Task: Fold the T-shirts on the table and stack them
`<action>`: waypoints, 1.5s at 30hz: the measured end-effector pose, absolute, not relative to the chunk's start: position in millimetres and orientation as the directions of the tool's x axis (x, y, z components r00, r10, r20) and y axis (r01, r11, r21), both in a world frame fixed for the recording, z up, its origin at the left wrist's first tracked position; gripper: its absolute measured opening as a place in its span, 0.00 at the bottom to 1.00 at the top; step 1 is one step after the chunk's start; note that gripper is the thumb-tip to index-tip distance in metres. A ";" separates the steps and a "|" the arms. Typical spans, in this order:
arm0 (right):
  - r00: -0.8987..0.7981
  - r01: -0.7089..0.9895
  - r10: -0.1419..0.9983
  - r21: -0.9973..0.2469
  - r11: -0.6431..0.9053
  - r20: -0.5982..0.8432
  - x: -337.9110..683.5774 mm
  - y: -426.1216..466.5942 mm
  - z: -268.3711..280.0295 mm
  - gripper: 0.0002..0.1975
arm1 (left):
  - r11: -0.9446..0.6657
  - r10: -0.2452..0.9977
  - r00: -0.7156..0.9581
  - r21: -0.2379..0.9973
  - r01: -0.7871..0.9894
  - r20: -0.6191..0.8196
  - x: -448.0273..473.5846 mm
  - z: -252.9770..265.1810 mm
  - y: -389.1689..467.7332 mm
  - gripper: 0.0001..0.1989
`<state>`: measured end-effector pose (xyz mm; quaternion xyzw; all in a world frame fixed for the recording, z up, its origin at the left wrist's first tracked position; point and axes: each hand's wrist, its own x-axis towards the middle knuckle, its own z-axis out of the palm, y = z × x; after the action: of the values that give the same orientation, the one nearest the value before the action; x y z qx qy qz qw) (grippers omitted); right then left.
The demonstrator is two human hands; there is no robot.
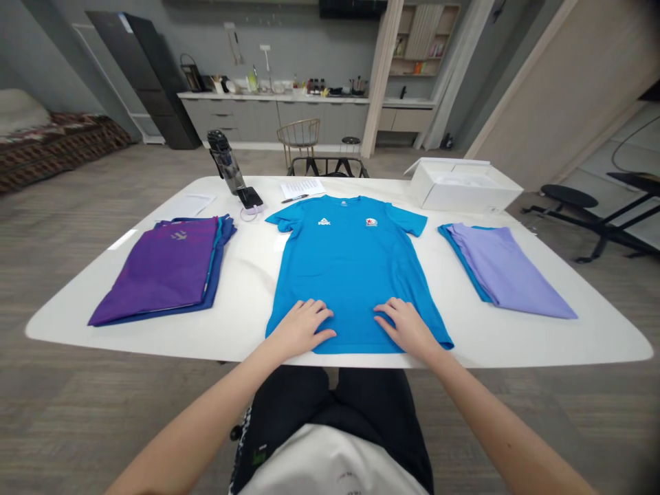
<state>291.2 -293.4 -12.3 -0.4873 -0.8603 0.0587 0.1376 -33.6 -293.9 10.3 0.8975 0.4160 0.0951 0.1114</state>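
Note:
A blue T-shirt (350, 268) lies spread out face up, its collar toward the far side and its hem near the table's front edge. White lettering and a small round emblem mark its chest. My left hand (304, 326) rests on the lower left of the shirt, fingers stretched out. On the lower right, my right hand (406, 326) lies on the fabric with its fingers apart. Neither hand grips the cloth. To the left is a stack of folded clothes with a purple shirt (159, 268) on top. Over on the right, a folded lavender shirt (515, 271) lies on a blue one.
The white table (247, 330) carries a clear bottle (227, 161), a phone (251, 198) on a stand, a pen (295, 198) and printed paper (303, 186) at the back. A white box (464, 184) stands at the back right. A chair (327, 165) is beyond the far edge.

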 end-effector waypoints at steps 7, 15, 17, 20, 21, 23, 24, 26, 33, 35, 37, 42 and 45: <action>-0.376 0.883 0.905 -0.221 0.415 0.198 350.4 -343.4 -10.3 0.10 | -0.624 0.767 0.641 0.279 0.730 0.038 -63.3 9.8 -325.6 0.17; -0.415 0.858 0.894 -0.254 0.447 0.170 339.1 -350.1 -14.1 0.14 | -0.511 0.859 0.498 0.129 0.850 0.118 -52.6 -13.3 -333.3 0.15; -0.392 0.868 0.906 -0.262 0.421 0.159 334.4 -346.3 -19.9 0.14 | -0.479 0.877 0.467 0.117 0.870 0.114 -49.2 -16.3 -334.0 0.16; -0.370 0.877 0.921 -0.282 0.389 0.118 334.1 -344.5 -22.4 0.15 | -0.464 0.885 0.457 0.096 0.880 0.091 -54.2 -17.1 -331.9 0.17; -0.366 0.876 0.926 -0.301 0.378 0.097 334.9 -345.5 -20.5 0.16 | -0.468 0.883 0.463 0.086 0.879 0.079 -58.0 -16.2 -330.8 0.17; -0.372 0.859 0.927 -0.363 0.360 0.038 336.3 -349.3 -13.3 0.17 | -0.498 0.867 0.496 0.079 0.863 0.051 -66.9 -12.8 -329.4 0.18; -0.384 0.844 0.923 -0.403 0.354 0.006 337.0 -352.0 -8.8 0.17 | -0.524 0.852 0.523 0.087 0.847 0.036 -71.5 -10.4 -329.6 0.19; -0.404 0.816 0.914 -0.461 0.349 -0.022 339.2 -357.5 -0.2 0.16 | -0.579 0.814 0.581 0.118 0.807 0.023 -79.7 -5.3 -332.7 0.18; -0.379 0.854 0.923 -0.358 0.378 0.069 361.6 -367.2 0.4 0.15 | -0.549 0.831 0.557 0.159 0.821 -0.003 -98.6 3.4 -355.8 0.20; -0.386 0.844 0.921 -0.384 0.374 0.048 367.3 -368.4 0.4 0.16 | -0.544 0.830 0.558 0.190 0.817 -0.025 -103.0 5.2 -358.3 0.21; -0.378 0.843 0.926 -0.416 0.342 -0.005 371.7 -369.5 3.3 0.16 | -0.549 0.817 0.574 0.239 0.801 -0.049 -106.2 8.7 -358.6 0.20; -0.244 0.902 0.969 -0.374 0.215 -0.033 379.4 -370.3 10.1 0.18 | -0.525 0.835 0.550 0.279 0.804 -0.012 -103.7 17.5 -358.4 0.15; -0.197 0.948 0.978 -0.267 0.173 -0.065 381.0 -369.1 9.8 0.18 | -0.458 0.874 0.484 0.258 0.851 -0.046 -98.1 19.4 -360.2 0.17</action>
<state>381.0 -369.1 9.8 -0.6309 -0.7634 0.1245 0.0606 -98.1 -360.2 19.4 0.8526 0.5056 0.0466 0.1236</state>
